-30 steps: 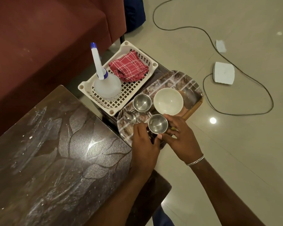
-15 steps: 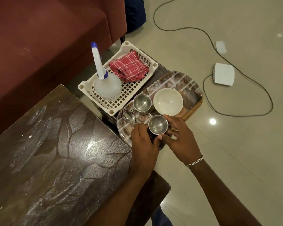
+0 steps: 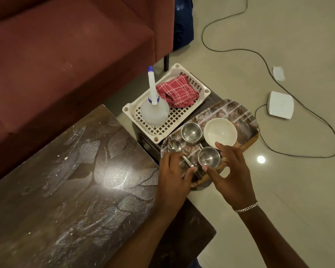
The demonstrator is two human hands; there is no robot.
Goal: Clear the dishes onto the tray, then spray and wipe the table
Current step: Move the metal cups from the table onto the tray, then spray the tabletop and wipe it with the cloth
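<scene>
The hands have come a little apart, and the camera now looks more from above. The right hand [image 3: 232, 175] curves round the near cup [image 3: 209, 157], thumb on one side and fingers on the other, in a loose hold. One finger reaches the white bowl [image 3: 220, 132].

The left hand [image 3: 174, 175] lies on the tray [image 3: 246, 120] with bent fingers over the handle of the spoon [image 3: 174, 146]. I cannot tell if it holds it.

All the dishes are on the tray, beside the desk [image 3: 66, 180]. The tray's near corner seems to stick out over the floor. A hard push there could tip it. A bump could knock the cup over. The desk looks dusty, not yet wiped.
</scene>
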